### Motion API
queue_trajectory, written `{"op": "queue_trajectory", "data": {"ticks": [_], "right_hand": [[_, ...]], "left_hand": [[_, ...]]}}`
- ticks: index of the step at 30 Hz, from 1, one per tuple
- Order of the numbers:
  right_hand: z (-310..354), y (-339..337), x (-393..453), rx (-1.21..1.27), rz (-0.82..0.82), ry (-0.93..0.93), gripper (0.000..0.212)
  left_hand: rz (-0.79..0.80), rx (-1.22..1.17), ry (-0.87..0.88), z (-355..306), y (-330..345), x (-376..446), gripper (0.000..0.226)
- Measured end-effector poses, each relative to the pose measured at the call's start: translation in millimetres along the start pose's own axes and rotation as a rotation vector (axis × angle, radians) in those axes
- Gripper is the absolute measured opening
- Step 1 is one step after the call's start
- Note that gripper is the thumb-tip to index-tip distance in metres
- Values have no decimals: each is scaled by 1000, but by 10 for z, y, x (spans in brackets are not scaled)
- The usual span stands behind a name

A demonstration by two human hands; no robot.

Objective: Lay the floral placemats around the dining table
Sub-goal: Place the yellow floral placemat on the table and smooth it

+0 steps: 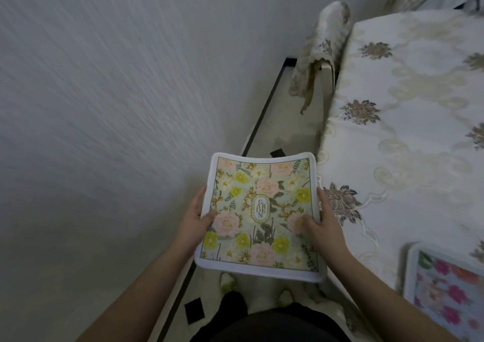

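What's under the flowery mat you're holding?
Under the green placemat show pale floor, dark tile marks and feet in socks. Its underside and the fingers beneath are hidden.

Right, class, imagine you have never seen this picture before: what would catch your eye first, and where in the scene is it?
The eye lands first on the floral placemat at centre, printed with pink and yellow flowers, gripped at its edges by the left hand and the right hand. To the right spreads the dining table under a cream embroidered cloth. A second placemat with brighter pink flowers already lies on it at lower right.
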State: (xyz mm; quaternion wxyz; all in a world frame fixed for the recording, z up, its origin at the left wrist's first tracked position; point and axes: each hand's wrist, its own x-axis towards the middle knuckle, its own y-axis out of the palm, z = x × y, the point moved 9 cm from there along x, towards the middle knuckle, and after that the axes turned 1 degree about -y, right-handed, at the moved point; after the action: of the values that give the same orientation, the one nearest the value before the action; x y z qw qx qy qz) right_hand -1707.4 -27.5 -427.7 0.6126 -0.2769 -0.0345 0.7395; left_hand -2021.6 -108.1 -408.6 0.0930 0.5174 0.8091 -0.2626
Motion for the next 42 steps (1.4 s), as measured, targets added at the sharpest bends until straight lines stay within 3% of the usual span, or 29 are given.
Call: {"op": "queue_trajectory", "data": {"ticks": [9,24,42], "right_hand": [[277,128,376,-18,-125,5,71],[787,522,900,9,-422,118,72],[209,-387,1036,257,-739,336,71]], "left_hand": [[137,-79,40,-208,0,817,62],[391,86,156,-898,-87,2280,65],[743,241,198,-1762,1730,2781,65]]}}
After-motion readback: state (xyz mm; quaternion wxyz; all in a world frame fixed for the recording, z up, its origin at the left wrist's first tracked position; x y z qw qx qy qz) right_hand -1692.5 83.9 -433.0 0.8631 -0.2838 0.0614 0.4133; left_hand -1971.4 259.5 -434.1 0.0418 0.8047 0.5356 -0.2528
